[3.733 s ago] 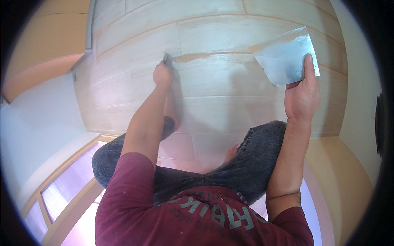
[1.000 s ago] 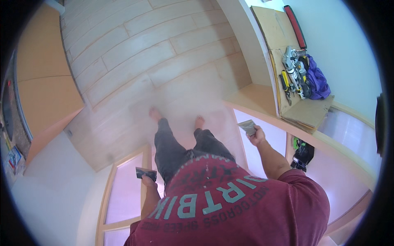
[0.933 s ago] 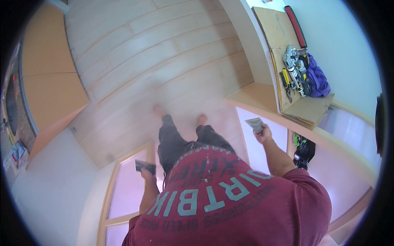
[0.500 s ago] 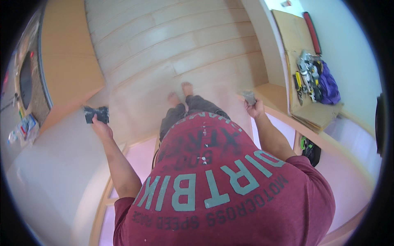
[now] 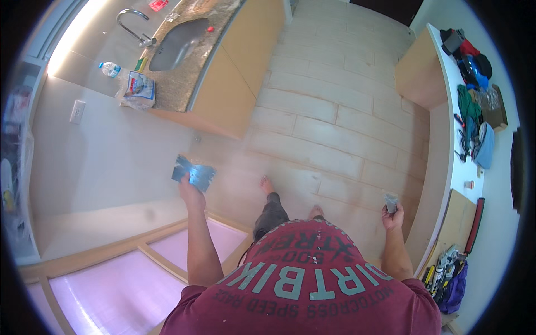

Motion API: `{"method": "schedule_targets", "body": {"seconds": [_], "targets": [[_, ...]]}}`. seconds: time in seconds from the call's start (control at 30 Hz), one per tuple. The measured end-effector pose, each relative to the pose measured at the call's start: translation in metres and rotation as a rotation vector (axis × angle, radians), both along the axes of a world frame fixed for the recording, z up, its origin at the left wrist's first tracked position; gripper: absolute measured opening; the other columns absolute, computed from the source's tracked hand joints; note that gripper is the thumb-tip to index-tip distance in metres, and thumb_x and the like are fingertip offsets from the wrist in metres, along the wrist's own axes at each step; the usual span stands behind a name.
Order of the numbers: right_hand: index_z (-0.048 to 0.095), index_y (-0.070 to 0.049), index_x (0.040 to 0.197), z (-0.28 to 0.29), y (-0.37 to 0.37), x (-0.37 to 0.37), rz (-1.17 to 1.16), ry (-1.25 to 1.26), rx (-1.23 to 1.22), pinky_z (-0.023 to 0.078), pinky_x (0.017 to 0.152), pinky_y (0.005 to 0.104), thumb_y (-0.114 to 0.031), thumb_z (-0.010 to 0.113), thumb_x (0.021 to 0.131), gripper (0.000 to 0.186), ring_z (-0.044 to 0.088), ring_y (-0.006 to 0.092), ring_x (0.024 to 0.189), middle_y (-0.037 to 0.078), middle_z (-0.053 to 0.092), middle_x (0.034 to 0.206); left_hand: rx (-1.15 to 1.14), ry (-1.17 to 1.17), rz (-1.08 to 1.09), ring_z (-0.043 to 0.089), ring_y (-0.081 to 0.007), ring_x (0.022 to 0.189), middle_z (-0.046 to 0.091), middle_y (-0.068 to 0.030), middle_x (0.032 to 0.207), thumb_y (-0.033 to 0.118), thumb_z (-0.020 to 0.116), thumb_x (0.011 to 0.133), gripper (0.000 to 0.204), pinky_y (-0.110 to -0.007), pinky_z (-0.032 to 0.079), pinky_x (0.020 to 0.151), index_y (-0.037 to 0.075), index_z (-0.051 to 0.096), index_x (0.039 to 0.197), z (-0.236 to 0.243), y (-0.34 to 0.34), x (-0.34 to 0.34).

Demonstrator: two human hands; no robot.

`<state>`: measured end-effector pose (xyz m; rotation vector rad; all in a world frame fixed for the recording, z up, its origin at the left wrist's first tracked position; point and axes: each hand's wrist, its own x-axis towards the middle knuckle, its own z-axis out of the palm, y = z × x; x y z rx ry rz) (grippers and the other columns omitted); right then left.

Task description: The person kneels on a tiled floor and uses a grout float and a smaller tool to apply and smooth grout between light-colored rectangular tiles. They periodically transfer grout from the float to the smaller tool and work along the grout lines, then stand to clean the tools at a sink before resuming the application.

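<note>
- Left hand (image 5: 191, 195) up at chest height, clamped on the lower edge of a flat blue-grey blade (image 5: 193, 172); looks thin, stiff, light, best pinched along that near edge.
- Right hand (image 5: 392, 216) low beside the counter (image 5: 446, 167), clenched round a small grey tool (image 5: 390, 201); likely light, gripped by its lower end.

Sink (image 5: 177, 37) in granite counter (image 5: 190, 84), water bottle (image 5: 110, 68); clutter on white ledge (image 5: 446, 139).
</note>
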<state>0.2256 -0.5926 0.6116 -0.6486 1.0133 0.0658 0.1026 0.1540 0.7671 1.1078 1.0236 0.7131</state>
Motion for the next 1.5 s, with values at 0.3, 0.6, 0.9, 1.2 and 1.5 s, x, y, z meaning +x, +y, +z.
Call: {"method": "schedule_targets", "body": {"seconds": [0.3, 0.6, 0.9, 1.2, 1.5], "targets": [[0.060, -0.005, 0.124, -0.005, 0.145, 0.032, -0.020, 0.019, 0.090, 0.055, 0.092, 0.0427, -0.021, 0.052, 0.104, 0.027, 0.067, 0.0254, 0.107, 0.009, 0.069, 0.123, -0.027, -0.182, -0.153, 0.064, -0.0240, 0.116, 0.063, -0.0126, 0.129, 0.020, 0.055, 0.103, 0.039, -0.039, 0.052, 0.099, -0.004, 0.053, 0.135, 0.067, 0.161, 0.111], [0.061, -0.006, 0.117, -0.006, 0.233, 0.013, -0.018, 0.154, 0.020, 0.059, 0.078, 0.0388, -0.021, 0.051, 0.104, 0.023, 0.068, 0.0256, 0.095, 0.010, 0.070, 0.108, 0.000, -0.343, -0.204, 0.066, -0.0261, 0.117, 0.065, -0.0122, 0.130, 0.016, 0.053, 0.105, 0.033, -0.042, 0.052, 0.105, -0.001, 0.056, 0.132, 0.115, 0.254, 0.244], [0.061, -0.012, 0.126, -0.071, 0.307, 0.137, 0.111, 0.242, -0.012, 0.055, 0.078, 0.0387, -0.029, 0.048, 0.104, 0.031, 0.066, 0.0211, 0.101, 0.006, 0.069, 0.119, -0.030, -0.284, -0.227, 0.064, -0.0254, 0.119, 0.065, -0.0107, 0.131, 0.018, 0.053, 0.106, 0.034, -0.041, 0.052, 0.105, 0.003, 0.056, 0.136, 0.131, 0.303, 0.407], [0.060, -0.013, 0.119, -0.095, 0.451, 0.468, 0.254, 0.138, 0.074, 0.054, 0.080, 0.0388, -0.027, 0.058, 0.100, 0.024, 0.066, 0.0211, 0.097, 0.002, 0.069, 0.112, -0.091, -0.100, -0.304, 0.072, -0.0269, 0.101, 0.069, -0.0162, 0.119, 0.018, 0.048, 0.109, 0.028, -0.045, 0.061, 0.091, -0.003, 0.059, 0.125, 0.055, 0.401, 0.668], [0.061, -0.017, 0.122, -0.015, 0.471, 0.642, 0.334, -0.014, 0.014, 0.047, 0.086, 0.0376, -0.031, 0.067, 0.095, 0.030, 0.060, 0.0156, 0.107, -0.003, 0.066, 0.117, 0.087, 0.348, -0.238, 0.073, -0.0280, 0.088, 0.070, -0.0176, 0.110, 0.018, 0.051, 0.108, 0.028, -0.046, 0.062, 0.075, -0.007, 0.061, 0.117, -0.010, 0.516, 0.798]]}}
